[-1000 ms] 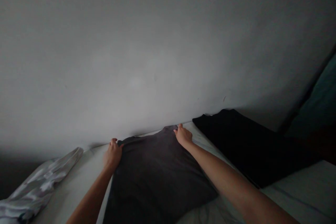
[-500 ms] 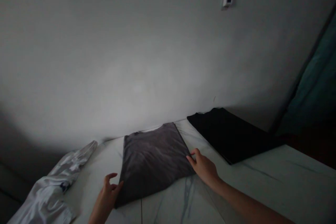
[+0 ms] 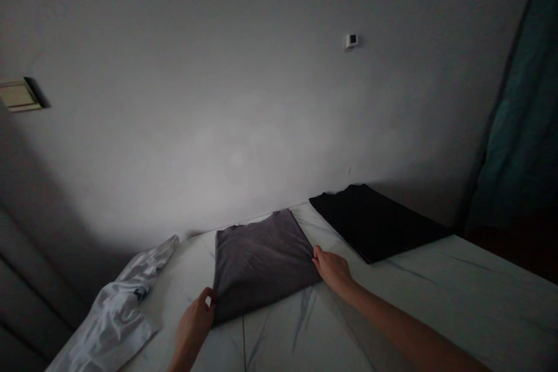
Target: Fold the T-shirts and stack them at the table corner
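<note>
A dark grey folded shirt (image 3: pixel 264 267) lies flat on the marble-patterned table (image 3: pixel 279 331), its neckline toward the wall. At its left edge, near the front corner, my left hand (image 3: pixel 199 311) pinches the fabric between thumb and index finger. My right hand (image 3: pixel 332 267) is closed on the opposite edge, with thumb and fingers together on the cloth. Small creases run across the middle of the shirt.
A black folded garment (image 3: pixel 375 224) lies at the right, against the wall. At the left is a crumpled white garment (image 3: pixel 115 314). A small white device (image 3: pixel 351 41) is on the wall, and a teal curtain (image 3: pixel 518 128) hangs at far right.
Both hands have closed their fingers on the shirt's side edges; before, they were looser. The shirt's front edge looks straighter. The camera view has shifted, bringing a frame into sight at left.
</note>
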`<state>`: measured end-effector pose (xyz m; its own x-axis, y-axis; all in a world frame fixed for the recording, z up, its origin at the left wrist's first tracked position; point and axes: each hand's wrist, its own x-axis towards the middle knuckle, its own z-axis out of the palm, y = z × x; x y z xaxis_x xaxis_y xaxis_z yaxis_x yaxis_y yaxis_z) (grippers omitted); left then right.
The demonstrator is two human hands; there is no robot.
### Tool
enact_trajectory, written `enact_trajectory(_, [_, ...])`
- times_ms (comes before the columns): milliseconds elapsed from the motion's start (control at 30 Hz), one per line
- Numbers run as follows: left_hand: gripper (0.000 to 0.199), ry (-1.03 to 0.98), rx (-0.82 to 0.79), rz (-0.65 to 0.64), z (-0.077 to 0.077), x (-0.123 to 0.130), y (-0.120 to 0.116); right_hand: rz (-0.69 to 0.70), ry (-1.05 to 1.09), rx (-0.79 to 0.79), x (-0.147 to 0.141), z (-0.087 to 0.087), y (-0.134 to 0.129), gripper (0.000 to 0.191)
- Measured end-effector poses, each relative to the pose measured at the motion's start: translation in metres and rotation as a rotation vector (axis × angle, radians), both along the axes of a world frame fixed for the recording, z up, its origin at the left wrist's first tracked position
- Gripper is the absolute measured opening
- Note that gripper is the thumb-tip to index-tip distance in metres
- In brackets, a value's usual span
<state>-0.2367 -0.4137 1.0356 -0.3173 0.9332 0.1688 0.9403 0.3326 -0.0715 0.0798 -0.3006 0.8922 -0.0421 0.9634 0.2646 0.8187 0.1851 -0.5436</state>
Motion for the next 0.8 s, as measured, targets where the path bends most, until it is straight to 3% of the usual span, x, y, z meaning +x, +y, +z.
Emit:
enact_trajectory(100, [0.030,0.223,0.051,-0.068,0.004,0.021,0.018,0.014,-0.017,0.132,-0.014,0.025,0.008,0.027])
enact_trajectory(200, [0.040,0.294,0.161,-0.338,-0.006,0.043,0.060,0.212,0.078,0.231,-0.046,0.048,0.027,0.035])
enact_trajectory(300, [0.047,0.317,0.159,-0.575,-0.024,0.047,0.103,0.408,0.129,0.159,-0.074,0.050,0.053,0.044])
enact_trajectory(367, [0.050,0.312,0.062,-0.625,-0.035,0.034,0.120,0.496,0.106,0.099,-0.078,0.041,0.072,0.049])
enact_trajectory(467, [0.051,0.311,-0.036,-0.598,-0.043,0.003,0.125,0.536,0.044,0.065,-0.063,0.027,0.097,0.052])
enact_trajectory(567, [0.051,0.354,0.040,-0.503,-0.044,-0.009,0.119,0.373,0.004,0.045,-0.052,0.026,0.111,0.056])
enact_trajectory(633, [0.053,0.386,0.108,-0.540,-0.045,-0.002,0.114,0.271,0.029,0.090,-0.054,0.028,0.108,0.060])
enact_trajectory(700, [0.056,0.419,0.118,-0.693,-0.049,0.012,0.110,0.350,0.072,0.188,-0.062,0.028,0.097,0.060])
enact_trajectory(800, [0.060,0.480,0.028,-0.875,-0.057,0.027,0.104,0.607,0.088,0.244,-0.070,0.022,0.076,0.061])
